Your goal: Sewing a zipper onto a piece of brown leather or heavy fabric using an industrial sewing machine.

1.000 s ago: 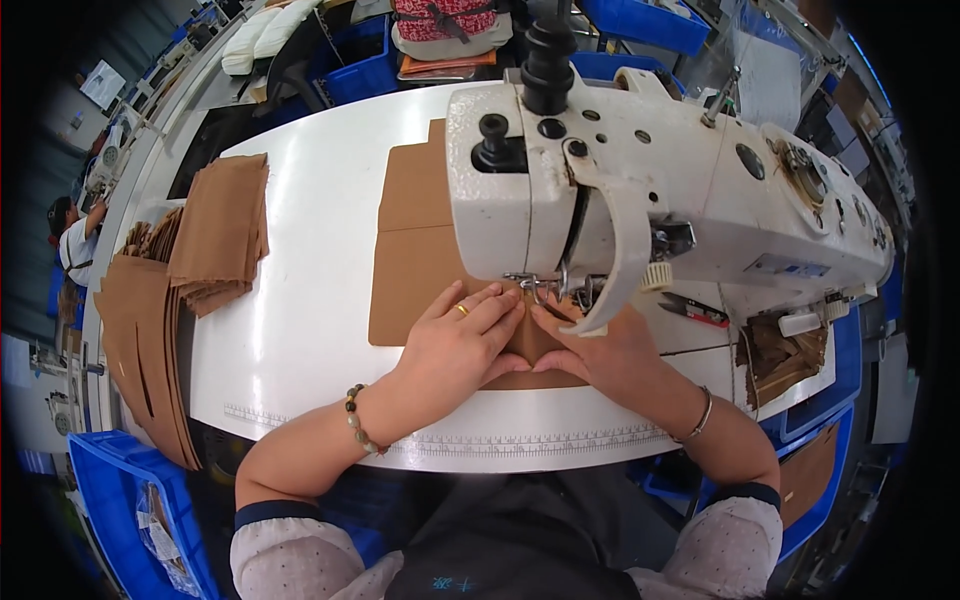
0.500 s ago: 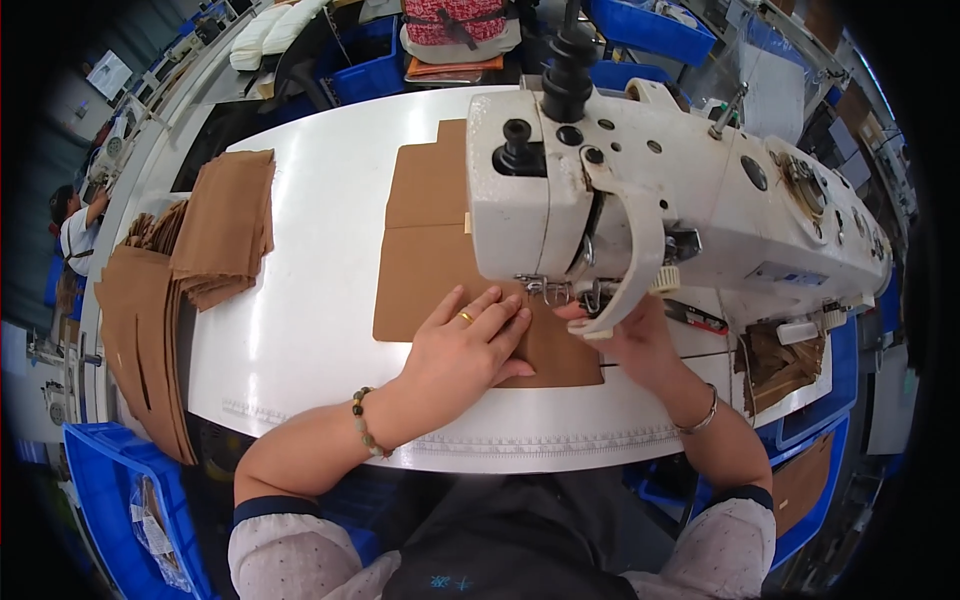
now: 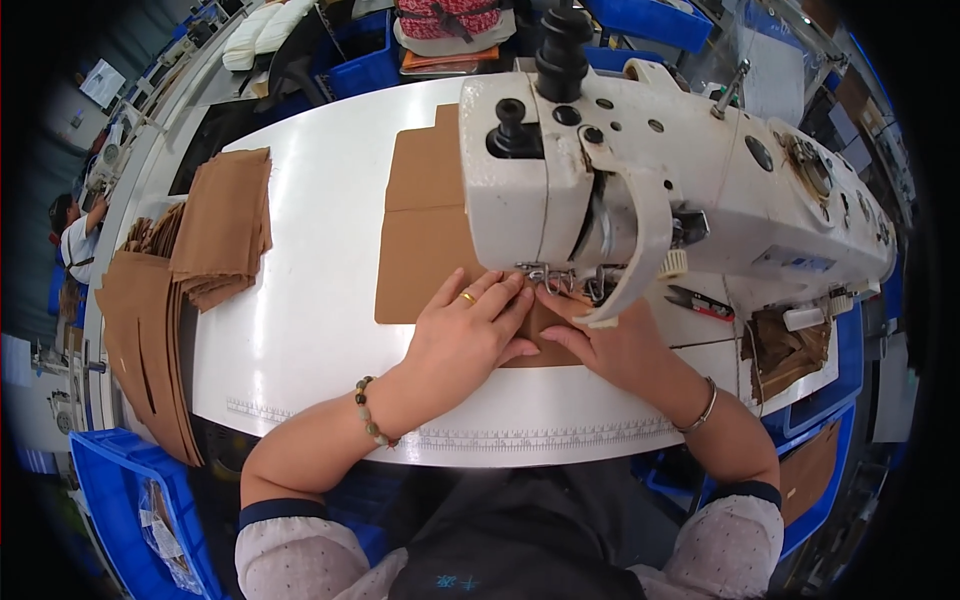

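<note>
Ruler strip: the printed scale [image 3: 540, 440] runs along the near edge of the tabletop [image 3: 320, 345], on the person's side of the sewing machine [image 3: 515, 215].
Left hand: the hand [image 3: 462, 340] lies palm down just left of the machine's needle area, fingers slightly spread on the brown cloth [image 3: 425, 265].
Right hand: the other hand [image 3: 625, 345] is just right of the needle area, thumb toward the left hand; machine parts cover some fingertips, so I cannot tell whether they pinch.
Cloth place: flat on the tabletop, under the machine's head and out to its left.
Cloth direction: the long axis seems to run away from the person, stepped end far, with a crease across; the machine hides its right side.
Cloth handling: probably light, soft, foldable, not fragile; best held flat by both edges beside the needle.
Snips: the red-and-black snips [image 3: 700, 303] lie right of the machine's needle area.
Cloth stack: brown pieces [image 3: 222, 215] lie well left of the machine.
</note>
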Motion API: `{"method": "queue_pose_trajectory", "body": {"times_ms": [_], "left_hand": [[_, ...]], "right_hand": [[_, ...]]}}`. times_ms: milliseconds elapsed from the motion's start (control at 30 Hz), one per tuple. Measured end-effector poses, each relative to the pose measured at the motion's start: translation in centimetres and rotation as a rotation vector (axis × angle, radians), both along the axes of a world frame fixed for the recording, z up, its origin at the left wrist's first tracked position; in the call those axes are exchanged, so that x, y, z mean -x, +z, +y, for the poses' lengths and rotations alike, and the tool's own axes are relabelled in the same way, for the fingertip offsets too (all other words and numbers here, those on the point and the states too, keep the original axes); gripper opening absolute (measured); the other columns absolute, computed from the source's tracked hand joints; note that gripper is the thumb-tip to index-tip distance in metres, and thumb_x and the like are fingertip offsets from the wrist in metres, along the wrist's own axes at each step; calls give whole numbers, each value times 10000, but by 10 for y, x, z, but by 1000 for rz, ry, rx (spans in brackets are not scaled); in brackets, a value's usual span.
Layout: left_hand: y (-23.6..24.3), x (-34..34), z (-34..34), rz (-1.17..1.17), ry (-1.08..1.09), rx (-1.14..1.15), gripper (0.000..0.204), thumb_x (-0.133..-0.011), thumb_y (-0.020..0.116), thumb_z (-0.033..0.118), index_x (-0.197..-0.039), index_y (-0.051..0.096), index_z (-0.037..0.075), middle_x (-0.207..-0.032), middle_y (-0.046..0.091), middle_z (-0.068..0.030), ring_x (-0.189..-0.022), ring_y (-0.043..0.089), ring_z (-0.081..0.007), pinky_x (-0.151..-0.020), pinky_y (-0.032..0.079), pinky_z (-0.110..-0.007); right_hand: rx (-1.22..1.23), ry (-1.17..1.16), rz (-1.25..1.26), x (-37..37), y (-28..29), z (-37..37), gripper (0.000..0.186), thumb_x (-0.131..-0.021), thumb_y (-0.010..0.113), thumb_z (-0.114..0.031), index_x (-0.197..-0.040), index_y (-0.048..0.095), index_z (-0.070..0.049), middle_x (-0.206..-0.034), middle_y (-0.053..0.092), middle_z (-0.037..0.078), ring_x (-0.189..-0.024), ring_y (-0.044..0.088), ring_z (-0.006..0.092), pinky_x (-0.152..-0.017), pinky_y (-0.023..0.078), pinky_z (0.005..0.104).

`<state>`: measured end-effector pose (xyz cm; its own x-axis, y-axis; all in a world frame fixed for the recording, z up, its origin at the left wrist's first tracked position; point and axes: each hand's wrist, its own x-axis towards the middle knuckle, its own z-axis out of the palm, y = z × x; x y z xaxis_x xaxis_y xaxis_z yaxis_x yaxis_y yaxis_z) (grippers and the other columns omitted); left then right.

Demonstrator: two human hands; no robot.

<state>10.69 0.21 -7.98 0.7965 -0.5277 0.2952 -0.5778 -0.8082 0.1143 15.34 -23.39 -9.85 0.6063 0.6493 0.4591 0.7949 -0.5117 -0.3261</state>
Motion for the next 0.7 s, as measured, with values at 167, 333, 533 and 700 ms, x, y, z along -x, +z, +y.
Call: {"method": "queue_pose_trajectory", "body": {"times_ms": [167, 333, 533, 700], "left_hand": [[1, -2, 1, -5, 0, 24, 592, -908, 676, 479, -1303, 687, 37, -1357, 660, -103, -1278, 610, -255, -1094, 471, -493], [2, -5, 1, 25, 0, 23, 595, -908, 671, 482, -1299, 689, 33, -1331, 671, -99, -1266, 612, -248, -1096, 469, -495], [2, -5, 1, 29, 2, 27, 598, -904, 671, 489, -1288, 695, 32, -1327, 673, -97, -1265, 613, -245, -1098, 468, -498], [4, -4, 1, 39, 1, 6, 596, -903, 668, 496, -1273, 704, 29, -1333, 672, -98, -1270, 612, -250, -1102, 465, -506]], "right_hand": [[-20, -1, -1, 0, 5, 2, 393, -775, 837, -326, -1055, 756, -62, -1018, 699, 106, -1022, 634, 331, -946, 497, 430], [-8, 10, -11, -1, 9, 2, 353, -783, 829, -314, -1019, 755, -62, -1037, 707, 95, -1033, 635, 321, -954, 492, 419], [-3, 0, -6, -1, 10, 3, 344, -791, 822, -310, -1010, 745, -56, -1047, 708, 95, -1037, 638, 306, -976, 483, 415], [-20, 8, 5, -1, 10, 2, 368, -797, 817, -315, -1030, 741, -41, -1055, 710, 97, -1036, 639, 302, -983, 481, 424]]}}
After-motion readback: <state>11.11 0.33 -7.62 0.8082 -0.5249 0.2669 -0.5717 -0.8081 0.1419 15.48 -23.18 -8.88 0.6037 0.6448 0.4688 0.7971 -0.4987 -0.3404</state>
